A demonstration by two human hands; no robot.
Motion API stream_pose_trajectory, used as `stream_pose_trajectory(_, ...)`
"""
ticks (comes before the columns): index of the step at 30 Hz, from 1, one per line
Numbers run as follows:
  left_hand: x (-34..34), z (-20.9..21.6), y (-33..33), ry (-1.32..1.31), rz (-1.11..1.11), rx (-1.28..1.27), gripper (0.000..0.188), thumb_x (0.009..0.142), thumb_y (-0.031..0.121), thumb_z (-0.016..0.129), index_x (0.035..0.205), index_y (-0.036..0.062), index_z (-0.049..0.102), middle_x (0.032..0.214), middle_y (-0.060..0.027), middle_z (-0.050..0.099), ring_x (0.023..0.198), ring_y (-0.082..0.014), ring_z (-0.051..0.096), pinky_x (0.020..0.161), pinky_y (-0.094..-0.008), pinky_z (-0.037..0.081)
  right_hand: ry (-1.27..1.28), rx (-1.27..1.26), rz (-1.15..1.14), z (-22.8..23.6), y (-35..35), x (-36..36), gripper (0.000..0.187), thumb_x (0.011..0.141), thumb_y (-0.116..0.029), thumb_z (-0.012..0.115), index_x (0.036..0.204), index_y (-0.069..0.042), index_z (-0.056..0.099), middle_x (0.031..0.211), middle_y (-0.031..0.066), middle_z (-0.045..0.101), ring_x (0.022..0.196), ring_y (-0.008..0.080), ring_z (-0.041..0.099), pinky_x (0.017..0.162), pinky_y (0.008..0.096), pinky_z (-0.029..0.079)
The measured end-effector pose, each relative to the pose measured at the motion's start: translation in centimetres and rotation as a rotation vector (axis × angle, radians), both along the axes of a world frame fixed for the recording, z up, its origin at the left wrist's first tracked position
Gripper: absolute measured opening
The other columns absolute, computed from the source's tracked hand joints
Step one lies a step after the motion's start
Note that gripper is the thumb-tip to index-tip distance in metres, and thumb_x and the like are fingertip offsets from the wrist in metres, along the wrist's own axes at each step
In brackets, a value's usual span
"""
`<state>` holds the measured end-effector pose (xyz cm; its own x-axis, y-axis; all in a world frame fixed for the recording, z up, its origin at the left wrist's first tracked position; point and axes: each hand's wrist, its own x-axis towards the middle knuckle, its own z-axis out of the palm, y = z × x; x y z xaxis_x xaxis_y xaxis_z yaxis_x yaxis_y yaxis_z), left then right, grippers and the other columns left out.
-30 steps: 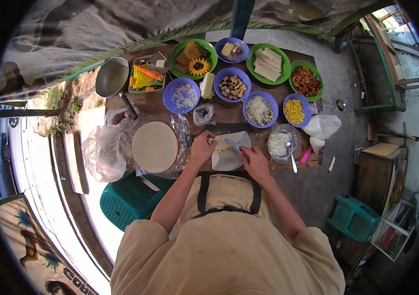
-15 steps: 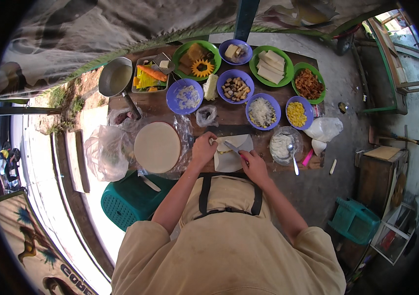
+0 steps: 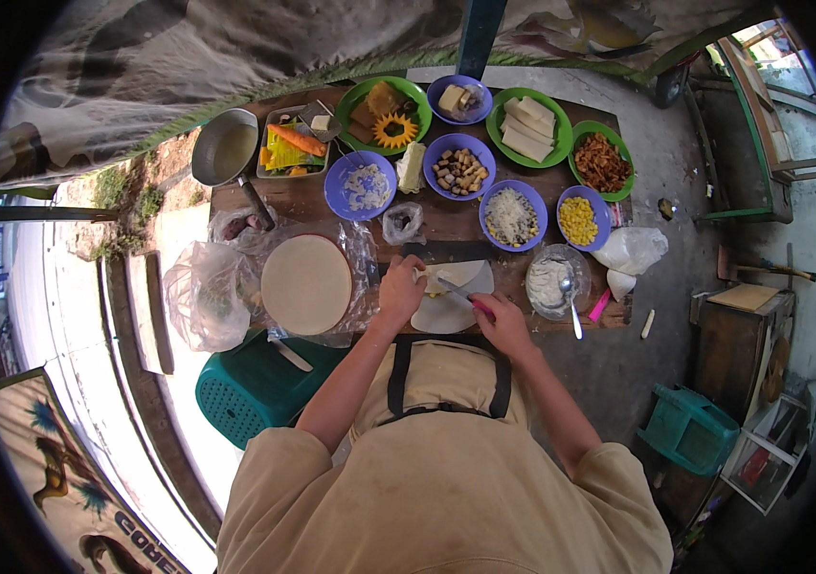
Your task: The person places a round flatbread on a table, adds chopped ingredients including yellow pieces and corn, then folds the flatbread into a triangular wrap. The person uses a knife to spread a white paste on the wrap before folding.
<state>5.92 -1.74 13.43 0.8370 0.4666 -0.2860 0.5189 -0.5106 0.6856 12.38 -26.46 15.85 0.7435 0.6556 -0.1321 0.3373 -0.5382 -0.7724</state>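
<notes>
Along the near edge of the table (image 3: pixel 441 222), about midway between its corners, lies the thin pale sheet (image 3: pixel 441 319) I am working on. I have the right hand (image 3: pixel 505 327) wrapped round the reddish handle of a knife (image 3: pixel 452 286), its blade slanting over the sheet toward the left hand (image 3: pixel 402 287). Those left fingers are bunched narrow at the sheet's left side; whether they pinch it, I cannot tell. Some yellow bits (image 3: pixel 433 295) show beside the blade. I judge the step in hand to be working the sheet and those bits with the blade. To me the next move calls for a light, flat blade and left fingertips kept clear of it, since the sheet could tear.

Toward the table's left edge lies a round pale disc (image 3: pixel 306 285); toward the near right corner stands a clear bowl (image 3: pixel 584 272) with a spoon (image 3: pixel 575 316).

Against half a second ago, the left fingers reach slightly farther over the sheet, and the right hand sits slightly farther right. Disc and bowl keep their places.
</notes>
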Motion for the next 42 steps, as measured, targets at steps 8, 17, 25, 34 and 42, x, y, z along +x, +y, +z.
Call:
stream_pose_trajectory(8,-0.1,-0.3,0.2,-0.063,0.019,-0.022,0.025,0.079,0.006,0.075,0.104,0.0077,0.068,0.109,-0.0196,0.065,0.100,-0.0436,0.067,0.087,-0.0512,0.056,-0.077,-0.062,0.025,-1.4,1.5,0.7,0.028,0.094,-0.014,0.068,0.122,-0.012,0.071,0.098,0.0164,0.067,0.083,0.0385,0.068,0.074,0.0466,0.056)
stream_pose_trajectory(17,-0.5,-0.7,0.4,-0.093,0.028,-0.035,0.025,0.079,0.006,0.076,0.102,0.0053,0.069,0.107,-0.0206,0.066,0.101,-0.0433,0.067,0.089,-0.0502,0.055,-0.083,-0.097,0.063,-1.2,0.1,-0.5,0.025,0.094,-0.015,0.067,0.119,-0.015,0.071,0.096,0.0135,0.065,0.086,0.0374,0.068,0.073,0.0468,0.056)
stream_pose_trajectory(25,-0.7,-0.8,0.6,-0.115,-0.020,-0.009,0.027,0.080,0.005,0.075,0.106,0.0069,0.068,0.110,-0.0191,0.063,0.096,-0.0424,0.069,0.084,-0.0506,0.057,-0.112,-0.013,-0.002,-1.1,0.4,0.8,0.025,0.094,-0.014,0.067,0.119,-0.016,0.070,0.096,0.0137,0.064,0.085,0.0373,0.068,0.072,0.0468,0.056)
stream_pose_trajectory(34,-0.5,-0.7,0.6,-0.094,-0.029,-0.018,0.027,0.079,0.004,0.074,0.106,0.0064,0.068,0.110,-0.0196,0.063,0.097,-0.0431,0.069,0.085,-0.0510,0.057,-0.082,-0.140,0.068,-0.7,0.3,-0.4,0.025,0.093,-0.014,0.067,0.119,-0.016,0.070,0.099,0.0133,0.065,0.084,0.0379,0.069,0.072,0.0477,0.057)
stream_pose_trajectory(42,-0.5,-1.1,0.9,-0.101,-0.044,-0.017,0.028,0.079,0.002,0.073,0.106,0.0066,0.068,0.111,-0.0198,0.063,0.099,-0.0439,0.068,0.086,-0.0510,0.057,-0.057,-0.021,0.008,-0.1,0.4,1.4,0.026,0.094,-0.015,0.067,0.120,-0.015,0.069,0.100,0.0144,0.066,0.088,0.0366,0.070,0.073,0.0476,0.057)
